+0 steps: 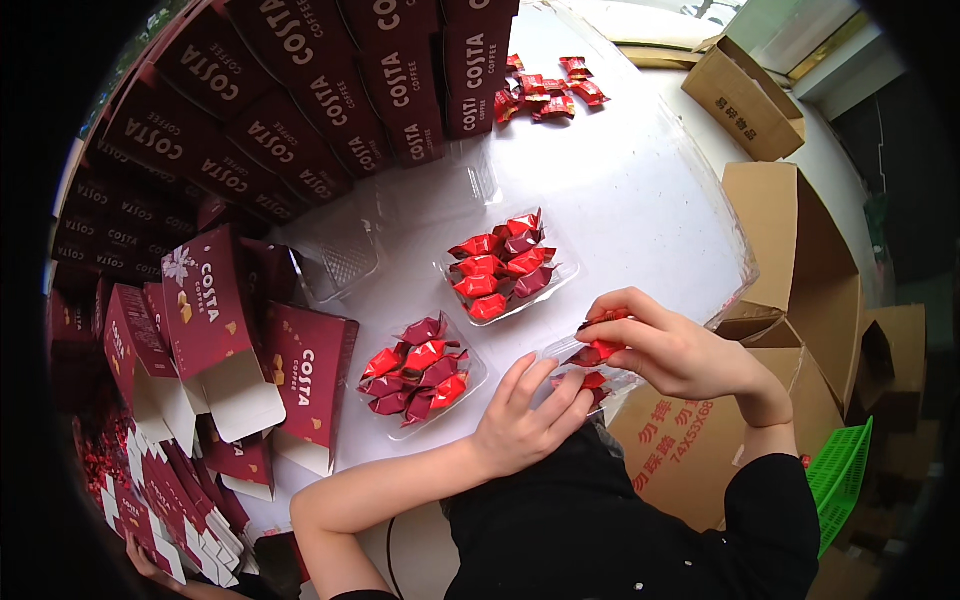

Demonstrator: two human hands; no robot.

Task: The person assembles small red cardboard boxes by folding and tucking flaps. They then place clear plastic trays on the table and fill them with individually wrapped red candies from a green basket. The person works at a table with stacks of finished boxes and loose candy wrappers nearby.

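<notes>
At the table's near edge, my left hand point(530, 420) curls its fingers over a clear plastic tray point(561, 348), mostly hidden by my hands. A dark red wrapped candy point(594, 381) shows in the tray beside those fingertips. Over the tray's right side, my right hand point(690, 352) is closed on red wrapped candies point(600, 352); how many is hidden by the fingers. Just beyond, another clear tray point(545, 296) holds rows of red and dark red candies point(478, 266). A third tray point(404, 434), left of my left hand, is filled with similar candies point(426, 355).
Stacked maroon boxes point(330, 90) rise at the far left. Open maroon cartons point(215, 310) stand nearer. Empty clear trays point(345, 250) lie before the stack. Loose candies point(550, 92) sit at the back. Cardboard boxes point(790, 230) and a green basket point(838, 480) are right. Another person's hand point(145, 562) shows lower left.
</notes>
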